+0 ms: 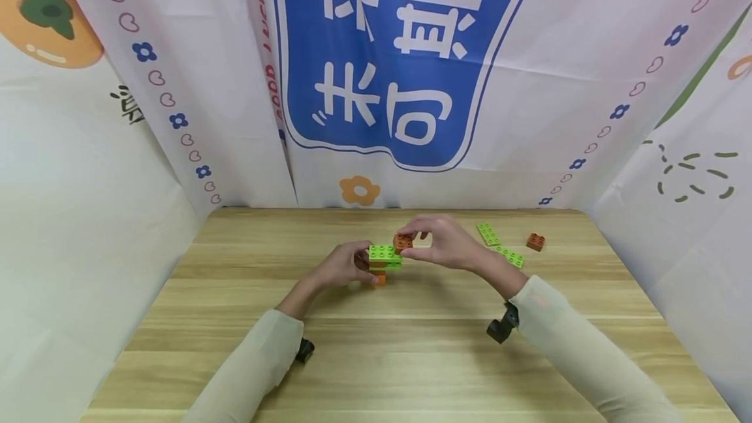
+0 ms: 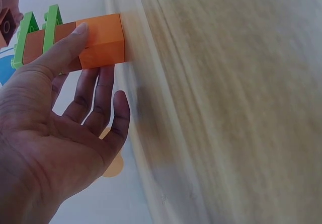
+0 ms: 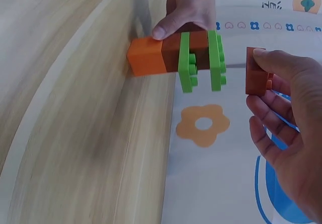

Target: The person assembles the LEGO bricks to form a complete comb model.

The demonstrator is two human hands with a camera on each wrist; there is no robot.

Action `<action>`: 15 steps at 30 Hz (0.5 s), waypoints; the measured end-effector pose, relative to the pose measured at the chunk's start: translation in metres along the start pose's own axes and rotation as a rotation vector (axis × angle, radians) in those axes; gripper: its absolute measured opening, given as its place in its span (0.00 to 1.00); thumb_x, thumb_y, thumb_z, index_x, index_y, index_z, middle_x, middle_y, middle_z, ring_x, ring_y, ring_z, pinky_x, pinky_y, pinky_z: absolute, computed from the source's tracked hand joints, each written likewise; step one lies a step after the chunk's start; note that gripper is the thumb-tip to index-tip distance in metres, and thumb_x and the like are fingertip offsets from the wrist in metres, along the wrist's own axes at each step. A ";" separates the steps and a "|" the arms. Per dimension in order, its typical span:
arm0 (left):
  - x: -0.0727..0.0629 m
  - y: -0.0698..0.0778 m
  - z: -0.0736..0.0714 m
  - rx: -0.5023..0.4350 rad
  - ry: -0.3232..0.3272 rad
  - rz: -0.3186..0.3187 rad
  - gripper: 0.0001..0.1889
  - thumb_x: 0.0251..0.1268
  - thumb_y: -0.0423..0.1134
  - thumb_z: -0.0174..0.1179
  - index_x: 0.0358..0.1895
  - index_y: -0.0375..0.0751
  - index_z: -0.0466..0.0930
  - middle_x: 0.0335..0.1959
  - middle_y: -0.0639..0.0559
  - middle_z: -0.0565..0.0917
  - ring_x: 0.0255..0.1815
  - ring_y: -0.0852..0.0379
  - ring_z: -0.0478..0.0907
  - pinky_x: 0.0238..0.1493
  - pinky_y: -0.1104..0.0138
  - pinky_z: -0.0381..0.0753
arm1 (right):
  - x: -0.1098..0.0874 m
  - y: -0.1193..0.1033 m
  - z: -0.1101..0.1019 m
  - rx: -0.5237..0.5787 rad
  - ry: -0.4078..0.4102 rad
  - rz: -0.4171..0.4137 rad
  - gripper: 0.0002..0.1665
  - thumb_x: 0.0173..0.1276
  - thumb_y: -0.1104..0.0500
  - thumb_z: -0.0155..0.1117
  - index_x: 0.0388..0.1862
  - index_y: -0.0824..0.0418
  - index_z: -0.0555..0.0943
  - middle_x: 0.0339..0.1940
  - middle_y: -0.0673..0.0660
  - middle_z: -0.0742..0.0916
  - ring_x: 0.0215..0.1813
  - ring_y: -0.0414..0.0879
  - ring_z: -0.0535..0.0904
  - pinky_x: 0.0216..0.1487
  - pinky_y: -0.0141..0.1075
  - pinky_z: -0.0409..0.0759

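A stack of toy building bricks [image 1: 384, 254] stands upright on the table, an orange brick [image 3: 146, 57] at its foot, with brown bricks and two thin green plates [image 3: 216, 63] above. My left hand [image 1: 343, 265] grips the stack low down, its thumb on the side of the orange and brown bricks in the left wrist view. Between thumb and fingers, my right hand [image 1: 440, 241] pinches a brown brick [image 3: 256, 71] with studs. In the right wrist view a gap separates this brick from the top green plate.
On the table [image 1: 399, 358], right of my right hand, lie two loose green plates, one farther back [image 1: 487, 234] and one nearer [image 1: 510, 257]. Beyond them is another brown brick [image 1: 535, 241]. A printed white cloth [image 1: 235, 116] hangs behind the table's back edge.
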State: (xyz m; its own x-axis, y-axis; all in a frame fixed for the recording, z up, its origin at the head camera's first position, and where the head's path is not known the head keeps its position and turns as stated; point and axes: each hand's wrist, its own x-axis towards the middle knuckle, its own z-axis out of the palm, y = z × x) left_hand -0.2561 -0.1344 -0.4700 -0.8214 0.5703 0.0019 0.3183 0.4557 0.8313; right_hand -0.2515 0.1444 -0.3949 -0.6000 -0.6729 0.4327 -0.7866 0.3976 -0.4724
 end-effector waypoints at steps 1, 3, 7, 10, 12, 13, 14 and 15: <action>0.000 0.000 0.000 0.000 0.001 -0.001 0.20 0.61 0.31 0.78 0.54 0.44 0.83 0.46 0.50 0.89 0.48 0.53 0.87 0.55 0.57 0.87 | 0.002 0.000 0.002 -0.001 0.005 -0.007 0.21 0.61 0.59 0.84 0.53 0.61 0.91 0.45 0.52 0.92 0.43 0.49 0.88 0.43 0.46 0.88; 0.000 0.001 -0.001 -0.002 0.003 0.002 0.19 0.61 0.31 0.78 0.54 0.44 0.83 0.46 0.50 0.89 0.48 0.53 0.86 0.55 0.57 0.87 | 0.005 -0.001 0.005 -0.003 0.012 -0.016 0.22 0.61 0.59 0.84 0.53 0.61 0.91 0.45 0.52 0.92 0.43 0.49 0.88 0.42 0.43 0.88; -0.001 0.002 -0.001 -0.006 0.001 0.003 0.19 0.61 0.32 0.78 0.53 0.44 0.83 0.45 0.50 0.89 0.47 0.54 0.86 0.54 0.57 0.87 | 0.010 -0.001 0.012 -0.006 0.017 -0.018 0.22 0.61 0.57 0.85 0.53 0.61 0.91 0.45 0.52 0.92 0.43 0.46 0.88 0.41 0.41 0.88; -0.001 0.002 -0.002 -0.001 -0.001 0.002 0.18 0.61 0.32 0.78 0.52 0.45 0.83 0.45 0.50 0.89 0.47 0.54 0.86 0.54 0.57 0.87 | 0.014 -0.002 0.016 -0.004 0.018 -0.023 0.22 0.61 0.56 0.85 0.53 0.62 0.91 0.45 0.52 0.92 0.43 0.45 0.87 0.40 0.40 0.87; -0.001 0.002 -0.002 0.002 -0.002 -0.002 0.18 0.61 0.32 0.78 0.51 0.45 0.83 0.45 0.49 0.88 0.46 0.54 0.86 0.54 0.57 0.87 | 0.016 -0.003 0.018 -0.006 0.019 -0.028 0.22 0.62 0.55 0.84 0.53 0.62 0.91 0.45 0.52 0.92 0.43 0.44 0.87 0.40 0.37 0.86; -0.001 0.002 -0.002 0.005 -0.002 -0.003 0.18 0.61 0.33 0.78 0.51 0.45 0.83 0.45 0.49 0.88 0.46 0.54 0.85 0.53 0.57 0.87 | 0.017 -0.003 0.019 -0.008 0.020 -0.029 0.22 0.63 0.55 0.84 0.53 0.62 0.91 0.45 0.52 0.92 0.43 0.44 0.87 0.39 0.35 0.86; -0.001 0.002 -0.002 0.007 -0.003 -0.005 0.18 0.61 0.33 0.78 0.51 0.45 0.83 0.45 0.48 0.88 0.46 0.54 0.85 0.53 0.57 0.87 | 0.018 -0.003 0.020 -0.007 0.020 -0.030 0.22 0.63 0.55 0.83 0.53 0.62 0.91 0.45 0.53 0.92 0.43 0.45 0.87 0.39 0.34 0.85; -0.002 0.003 -0.002 0.008 -0.003 -0.008 0.18 0.61 0.33 0.78 0.51 0.45 0.83 0.45 0.48 0.87 0.46 0.54 0.85 0.54 0.57 0.87 | 0.019 -0.003 0.021 -0.007 0.020 -0.028 0.21 0.63 0.55 0.83 0.53 0.62 0.91 0.45 0.53 0.92 0.43 0.46 0.88 0.39 0.32 0.84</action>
State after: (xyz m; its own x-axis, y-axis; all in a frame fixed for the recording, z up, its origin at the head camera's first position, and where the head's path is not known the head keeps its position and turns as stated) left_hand -0.2548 -0.1357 -0.4662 -0.8227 0.5685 -0.0063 0.3156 0.4659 0.8267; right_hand -0.2574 0.1174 -0.4013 -0.5804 -0.6715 0.4607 -0.8041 0.3830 -0.4548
